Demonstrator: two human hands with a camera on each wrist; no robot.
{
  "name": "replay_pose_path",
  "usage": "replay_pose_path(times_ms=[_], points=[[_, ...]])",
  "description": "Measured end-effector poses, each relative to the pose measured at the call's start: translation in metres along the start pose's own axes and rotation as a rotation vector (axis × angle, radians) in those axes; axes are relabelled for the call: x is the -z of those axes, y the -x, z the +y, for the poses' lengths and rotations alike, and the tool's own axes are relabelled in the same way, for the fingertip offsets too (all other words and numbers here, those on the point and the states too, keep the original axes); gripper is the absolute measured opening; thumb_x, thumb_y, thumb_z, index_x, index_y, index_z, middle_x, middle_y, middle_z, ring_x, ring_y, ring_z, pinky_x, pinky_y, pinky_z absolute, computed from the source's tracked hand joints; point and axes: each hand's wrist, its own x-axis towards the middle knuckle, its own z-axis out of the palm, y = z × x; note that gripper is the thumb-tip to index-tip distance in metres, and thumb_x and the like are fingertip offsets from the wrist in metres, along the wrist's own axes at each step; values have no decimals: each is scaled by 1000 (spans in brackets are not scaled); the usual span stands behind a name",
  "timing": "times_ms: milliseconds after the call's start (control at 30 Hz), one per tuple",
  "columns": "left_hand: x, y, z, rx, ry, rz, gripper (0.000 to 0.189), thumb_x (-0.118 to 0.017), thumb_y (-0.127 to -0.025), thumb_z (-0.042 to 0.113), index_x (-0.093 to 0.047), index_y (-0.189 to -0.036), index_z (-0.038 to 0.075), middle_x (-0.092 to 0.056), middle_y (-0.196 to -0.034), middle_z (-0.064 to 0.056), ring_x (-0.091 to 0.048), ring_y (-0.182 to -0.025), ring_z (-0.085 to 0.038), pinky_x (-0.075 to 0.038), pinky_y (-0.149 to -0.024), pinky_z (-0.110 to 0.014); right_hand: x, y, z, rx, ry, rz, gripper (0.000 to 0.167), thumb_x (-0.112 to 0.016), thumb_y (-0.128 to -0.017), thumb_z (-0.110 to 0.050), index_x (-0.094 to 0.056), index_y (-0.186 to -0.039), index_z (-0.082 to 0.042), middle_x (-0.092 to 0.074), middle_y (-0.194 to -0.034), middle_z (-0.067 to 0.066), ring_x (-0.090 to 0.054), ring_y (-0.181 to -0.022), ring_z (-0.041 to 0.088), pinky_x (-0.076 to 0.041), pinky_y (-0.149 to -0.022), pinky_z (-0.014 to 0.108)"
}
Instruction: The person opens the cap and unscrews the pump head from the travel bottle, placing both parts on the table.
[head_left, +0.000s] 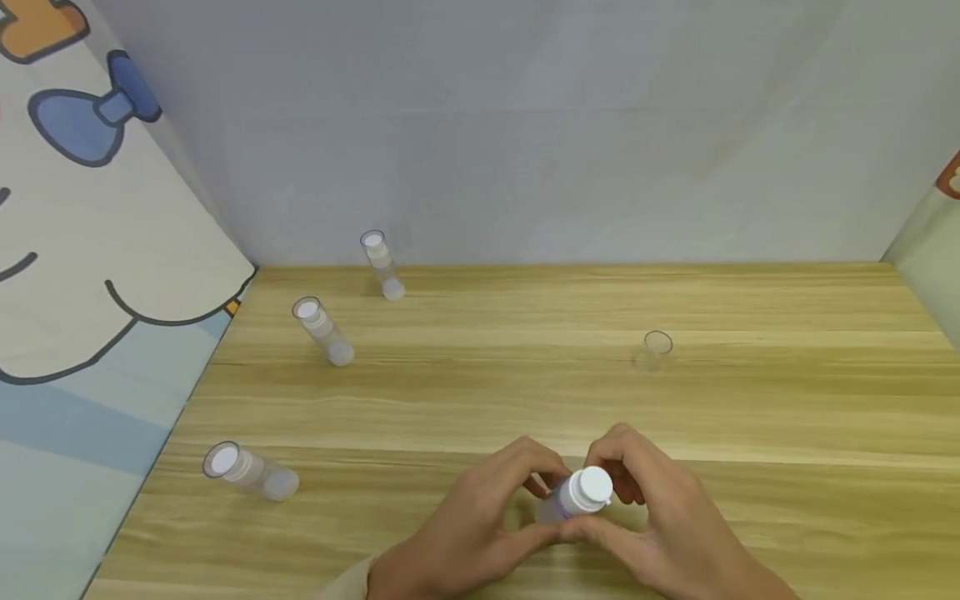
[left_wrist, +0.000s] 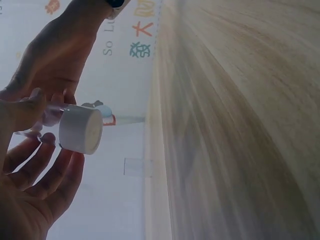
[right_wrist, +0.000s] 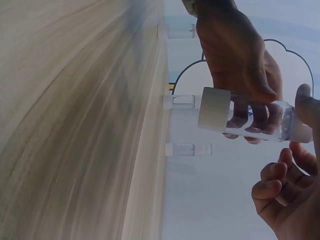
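A clear plastic bottle (head_left: 551,504) with a white cap (head_left: 596,485) is held between both hands, tilted, cap toward the head camera. Its wide white base (right_wrist: 215,110) points down at the table in the right wrist view. My left hand (head_left: 480,512) grips the body, thumb on the near side and fingers behind, seen through the clear wall in the right wrist view. At the neck and cap, my right hand (head_left: 667,517) pinches the bottle between thumb and index finger, its other fingers curled. The base also shows in the left wrist view, beyond the left fingers (left_wrist: 45,175).
On the wooden table (head_left: 480,383), three similar bottles stand at left: a near one (head_left: 255,473), a middle one (head_left: 324,332) and a far one (head_left: 383,265). A small clear cup (head_left: 657,352) stands back right. A pale wall (head_left: 525,150) rises behind; a cartoon-printed panel (head_left: 135,250) borders the left.
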Motion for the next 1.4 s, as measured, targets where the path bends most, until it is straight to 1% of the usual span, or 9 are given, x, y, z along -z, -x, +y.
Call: replay_pose_path(times_ms=[133, 300, 467, 567, 700, 833, 933, 1167, 1400], points=[[-1, 0, 0, -1, -48, 9, 44, -83, -89, 10, -57, -125, 7, -65, -118, -3, -67, -106, -11, -55, -91, -12, -1, -2, 0, 68, -32, 6, 41, -76, -92, -42, -60, -109, -8, -57, -96, -11, -45, -76, -3, -41, -64, 8], [-1, 1, 0, 2, -35, 8, 45, -84, -89, 13, -57, -125, 8, -65, -118, -2, -68, -106, -10, -56, -91, -13, 2, -6, -1, 146, -139, -26, 31, -79, -94, -26, -63, -113, -7, -60, -105, -5, -49, -85, 2, -43, -68, 13], [-1, 1, 0, 4, 58, -32, 48, -83, -88, 10, -57, -128, 7, -65, -122, -4, -68, -111, -13, -57, -94, -16, 9, -6, -3, 140, -189, -94, 30, -80, -93, -15, -64, -118, -11, -61, -111, -4, -54, -93, 2, -46, -74, 13], [0, 1, -1, -4, 121, -62, 50, -82, -87, 5, -57, -129, 7, -65, -125, -5, -68, -116, -15, -57, -98, -20, 11, -6, -2, 166, -220, -124, 34, -79, -93, -10, -65, -124, -8, -63, -114, -1, -56, -96, 4, -48, -76, 12], [2, 1, -4, -39, 139, -80, 51, -79, -86, -1, -57, -132, 6, -67, -127, -7, -68, -120, -16, -57, -102, -22, 13, -5, -2, 183, -221, -150, 38, -77, -96, -12, -63, -131, -5, -66, -119, 1, -58, -99, 5, -49, -78, 13], [2, 2, -5, -55, 138, -94, 49, -75, -88, -3, -58, -134, 4, -68, -129, -9, -68, -121, -18, -56, -104, -23, 14, -5, -2, 186, -206, -158, 38, -77, -96, -13, -63, -130, -6, -67, -123, 1, -58, -104, 6, -50, -81, 14], [3, 2, -4, -40, 133, -100, 46, -74, -91, 0, -59, -134, 5, -68, -128, -8, -68, -121, -17, -56, -104, -23, 14, -6, -2, 196, -190, -139, 41, -79, -94, -15, -63, -130, -3, -65, -120, 0, -55, -104, 6, -47, -81, 15], [0, 0, -1, 15, 193, -68, 42, -78, -90, 5, -59, -127, 8, -67, -123, -5, -68, -117, -15, -59, -98, -23, 10, -1, 1, 131, -81, -56, 57, -85, -85, -39, -59, -122, -4, -54, -108, -6, -45, -94, 1, -42, -75, 13], [-5, 0, 0, 5, 64, -12, 48, -87, -84, 8, -58, -122, 7, -66, -115, -5, -68, -106, -13, -58, -90, -16, 5, 4, 0, 96, -52, -43, 50, -88, -82, -38, -58, -110, -9, -57, -96, -14, -55, -85, -3, -46, -76, 10]])
